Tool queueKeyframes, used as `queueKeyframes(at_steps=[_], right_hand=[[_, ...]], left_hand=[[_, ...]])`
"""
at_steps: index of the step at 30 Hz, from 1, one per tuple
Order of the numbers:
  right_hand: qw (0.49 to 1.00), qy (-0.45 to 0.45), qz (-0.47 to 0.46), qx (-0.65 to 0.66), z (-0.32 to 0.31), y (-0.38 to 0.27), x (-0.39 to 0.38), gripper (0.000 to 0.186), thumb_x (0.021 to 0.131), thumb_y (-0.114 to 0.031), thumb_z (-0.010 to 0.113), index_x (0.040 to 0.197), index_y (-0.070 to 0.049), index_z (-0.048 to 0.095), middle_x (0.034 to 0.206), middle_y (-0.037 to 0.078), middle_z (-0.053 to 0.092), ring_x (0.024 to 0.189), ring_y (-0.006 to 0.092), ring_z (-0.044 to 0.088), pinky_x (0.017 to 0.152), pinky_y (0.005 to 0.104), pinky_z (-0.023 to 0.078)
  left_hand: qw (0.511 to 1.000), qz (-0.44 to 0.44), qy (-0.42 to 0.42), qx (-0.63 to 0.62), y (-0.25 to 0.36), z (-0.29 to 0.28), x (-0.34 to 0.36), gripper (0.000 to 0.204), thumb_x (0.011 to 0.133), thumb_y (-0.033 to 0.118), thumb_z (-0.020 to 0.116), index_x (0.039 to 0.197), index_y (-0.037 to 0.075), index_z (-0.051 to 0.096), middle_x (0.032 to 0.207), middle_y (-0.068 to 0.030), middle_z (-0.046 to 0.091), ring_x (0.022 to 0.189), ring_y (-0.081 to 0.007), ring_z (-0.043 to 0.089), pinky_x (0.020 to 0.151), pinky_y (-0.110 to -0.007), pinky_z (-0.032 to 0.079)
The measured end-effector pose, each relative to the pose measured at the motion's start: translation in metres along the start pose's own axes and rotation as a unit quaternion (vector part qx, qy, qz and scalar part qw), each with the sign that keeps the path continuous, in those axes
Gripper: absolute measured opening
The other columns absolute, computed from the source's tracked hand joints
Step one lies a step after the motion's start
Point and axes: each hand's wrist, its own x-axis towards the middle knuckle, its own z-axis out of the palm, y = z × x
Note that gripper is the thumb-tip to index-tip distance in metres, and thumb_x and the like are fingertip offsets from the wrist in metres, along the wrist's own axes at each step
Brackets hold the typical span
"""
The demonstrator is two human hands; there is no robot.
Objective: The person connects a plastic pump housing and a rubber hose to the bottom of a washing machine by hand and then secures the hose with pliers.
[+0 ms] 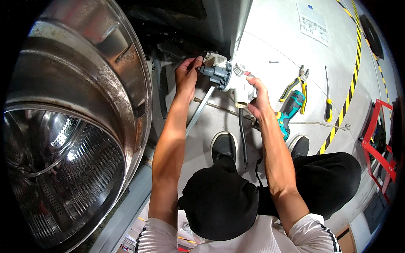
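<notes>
Holding: drain pump (219, 76) with white housing (239, 86), up between my two hands, over the floor.
Left hand (187, 75): my fingertips pinching the pump's grey end; exact contact partly hidden.
Right hand (260, 99): I'm gripping the white housing from its right side, thumb on top, fingers mostly behind it.
Pump pose: grey end toward my left hand, white housing toward my right; one round open port pointing back between my forearms.
Black hose (243, 141): between my forearms, nearer me than my hands.
Grey metal bar (199, 112): slanting between my forearms, close to my left.
Steel drum (137, 80): left of my left hand, big, rust-stained.
Teal-black power tool (291, 109): just right of my right hand.
Combination pliers (303, 90): past the power tool, right of my right hand, handles spread.
Screwdriver (328, 105): farther right.
Screw (274, 62): ahead of my right hand, on the floor.
</notes>
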Motion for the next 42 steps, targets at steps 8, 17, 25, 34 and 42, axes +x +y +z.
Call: queueKeyframes(at_steps=[8,17,25,34,42], right_hand=[[1.000,0.021,-0.021,0.005,-0.001,0.002,0.002,0.041,0.084,-0.023,0.050,0.122,-0.007,0.049,0.107,0.009,0.061,0.090,0.0212,0.062,0.078,0.0371,0.052],[0.999,0.021,-0.019,0.028,0.004,0.004,-0.004,0.040,0.084,-0.025,0.051,0.121,-0.010,0.049,0.108,0.007,0.061,0.093,0.0214,0.061,0.077,0.0372,0.052],[0.999,0.031,-0.031,0.006,-0.001,0.007,-0.002,0.039,0.084,-0.026,0.052,0.121,-0.013,0.049,0.107,0.006,0.061,0.092,0.0198,0.061,0.073,0.0364,0.053],[0.997,0.053,-0.030,-0.043,0.008,0.004,-0.010,0.040,0.082,-0.028,0.054,0.120,-0.017,0.051,0.107,0.003,0.059,0.092,0.0167,0.058,0.069,0.0324,0.051],[0.998,0.022,-0.029,-0.045,0.001,0.004,-0.006,0.042,0.078,-0.031,0.056,0.117,-0.017,0.048,0.120,0.007,0.047,0.109,0.0226,0.043,0.082,0.0427,0.041]], left_hand=[[0.980,-0.067,0.042,-0.185,0.003,0.013,-0.018,0.021,0.089,0.017,0.063,0.105,0.004,0.060,0.094,-0.0037,0.062,0.085,-0.0125,0.059,0.077,-0.026,0.048],[0.992,-0.051,0.002,-0.118,-0.001,0.008,-0.017,0.024,0.087,0.022,0.066,0.104,0.006,0.059,0.094,-0.0022,0.061,0.083,-0.0115,0.059,0.070,-0.026,0.050],[0.984,-0.092,0.010,-0.150,0.012,0.007,-0.015,0.030,0.088,0.033,0.063,0.104,0.008,0.058,0.100,-0.0035,0.058,0.096,-0.0163,0.056,0.087,-0.033,0.044],[0.983,-0.089,0.047,-0.156,0.016,0.003,-0.004,0.018,0.082,0.023,0.071,0.093,0.010,0.065,0.082,0.0006,0.061,0.077,-0.0110,0.055,0.068,-0.025,0.044],[0.969,-0.102,-0.004,-0.226,0.015,-0.005,0.005,0.012,0.082,0.018,0.070,0.090,0.010,0.065,0.078,0.0008,0.060,0.071,-0.0111,0.052,0.068,-0.025,0.043]])
